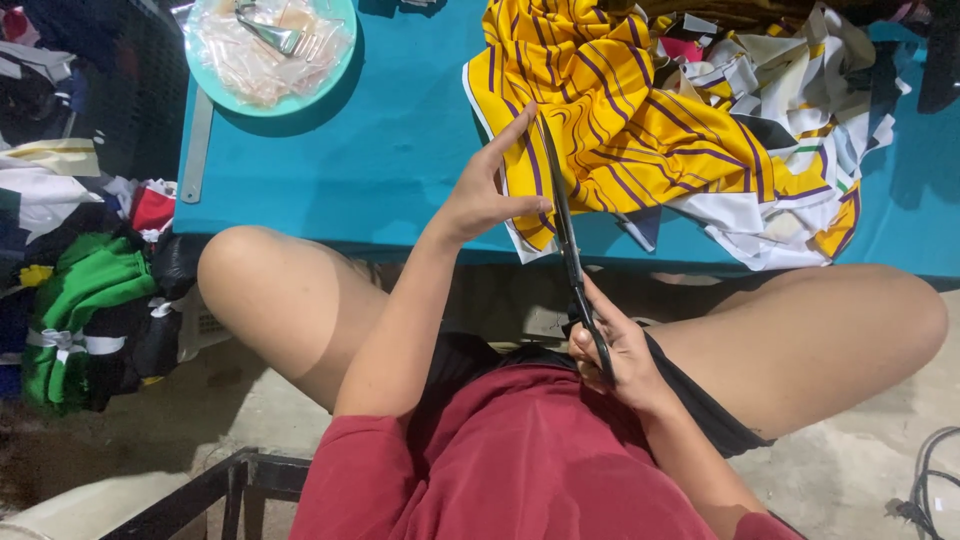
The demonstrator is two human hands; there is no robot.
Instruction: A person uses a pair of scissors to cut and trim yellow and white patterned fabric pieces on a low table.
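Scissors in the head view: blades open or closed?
Closed, or nearly. The scissors show as one dark line, no gap visible, right hand on the handles, left hand steadying the yellow striped cloth.

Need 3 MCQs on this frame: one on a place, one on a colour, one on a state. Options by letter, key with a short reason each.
1. Where does the round plate of clear plastic pieces sit?
A. far left of the teal table
B. on the floor
C. on the person's lap

2. What colour is the striped fabric under the left hand?
A. green with white stripes
B. yellow with purple stripes
C. plain red

3. How do the scissors stand?
A. lying loose on the table
B. gripped by the right hand, blades at the fabric edge
C. hanging from a hook

Key: 1 A, the plate rests on the table's far left corner. 2 B, the cloth is yellow with dark purple lines. 3 B, the right hand grips the handles near the lap while the blades reach up to the fabric.
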